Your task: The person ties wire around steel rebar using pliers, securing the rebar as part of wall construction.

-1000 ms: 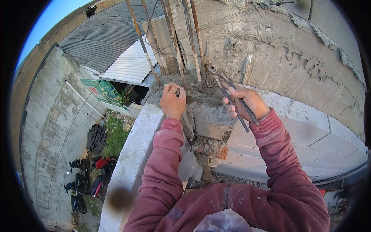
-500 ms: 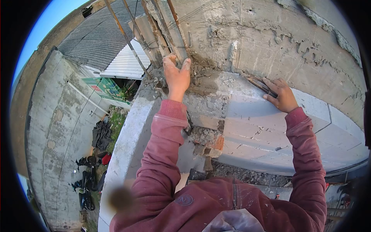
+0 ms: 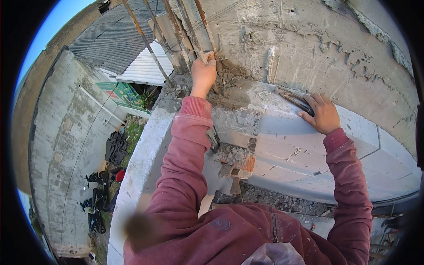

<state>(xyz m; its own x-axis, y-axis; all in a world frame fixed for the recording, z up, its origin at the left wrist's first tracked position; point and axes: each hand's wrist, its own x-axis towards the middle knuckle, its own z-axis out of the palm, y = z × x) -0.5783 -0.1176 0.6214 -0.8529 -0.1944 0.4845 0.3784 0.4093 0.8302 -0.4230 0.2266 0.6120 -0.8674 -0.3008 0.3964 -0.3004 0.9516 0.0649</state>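
My left hand [image 3: 203, 76] is at the foot of the upright rebar [image 3: 189, 26], its thumb and fingers pinched together. What lies between the fingertips is hidden from me. Wet grey mortar [image 3: 229, 75] is heaped just right of this hand. My right hand [image 3: 323, 114] rests on top of the white block wall [image 3: 287, 128], with its fingers over the dark handles of a pair of pincers [image 3: 297, 99]. The pincers lie flat on the blocks, with their jaws pointing left.
A rough concrete wall [image 3: 304, 48] rises behind the blocks. Several rusty bars stand at the upper left, by a corrugated roof [image 3: 112, 37]. Below left, a motorcycle [image 3: 96, 203] stands far down beside a grey wall [image 3: 62, 145]. A broken brick edge [image 3: 240, 161] juts out nearer me.
My left hand has closed from spread thumb and fingers into a pinch by the rebar. My right hand stays at the pincers, with its fingers shifted slightly.
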